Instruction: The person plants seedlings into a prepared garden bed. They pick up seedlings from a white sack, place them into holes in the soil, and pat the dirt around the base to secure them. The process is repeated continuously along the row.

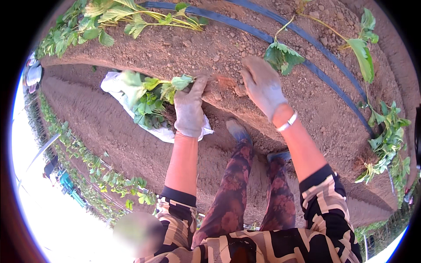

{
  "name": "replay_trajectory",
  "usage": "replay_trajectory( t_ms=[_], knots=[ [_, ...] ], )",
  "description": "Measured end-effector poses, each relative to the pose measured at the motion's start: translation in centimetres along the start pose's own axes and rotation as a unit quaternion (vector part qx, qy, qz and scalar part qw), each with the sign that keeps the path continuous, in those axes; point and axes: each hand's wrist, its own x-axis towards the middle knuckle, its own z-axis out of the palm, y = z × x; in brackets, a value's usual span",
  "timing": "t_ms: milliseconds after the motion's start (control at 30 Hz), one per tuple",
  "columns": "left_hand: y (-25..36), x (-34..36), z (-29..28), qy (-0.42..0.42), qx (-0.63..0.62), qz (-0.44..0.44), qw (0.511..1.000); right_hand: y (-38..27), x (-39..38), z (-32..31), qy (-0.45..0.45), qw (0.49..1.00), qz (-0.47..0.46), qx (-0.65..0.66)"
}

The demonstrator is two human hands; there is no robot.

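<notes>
At left, near the white sack (164, 134), our left hand (190, 107) pinches a strawberry plant (182, 82); whether our right hand (263, 85) holds anything, we cannot tell. Hard squeezing could snap stems.

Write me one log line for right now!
left hand: holds leafy plant; right hand: over soil; white sheet: under more plants; dark strips: on soil

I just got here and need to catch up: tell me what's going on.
A person is working at a raised soil bed with gloved hands. The left hand grips a leafy plant over a white sack with more greenery on it. The right hand is low over the soil, near a drooping green leaf; whether it holds anything is unclear. Two dark hoses run along the bed.
</notes>
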Motion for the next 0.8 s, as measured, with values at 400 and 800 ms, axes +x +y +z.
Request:
replay_trajectory(
  t_ms=[400,800],
  knots=[
    [0.5,3.3,2.0,-0.016,-0.026,0.055,0.998,2.7,5.5,2.8,-0.106,0.961,0.026,-0.255],
    [0.1,7.6,8.3,-0.001,-0.068,0.092,0.993,4.7,8.7,1.7,-0.205,0.955,0.038,-0.213]
  ],
)
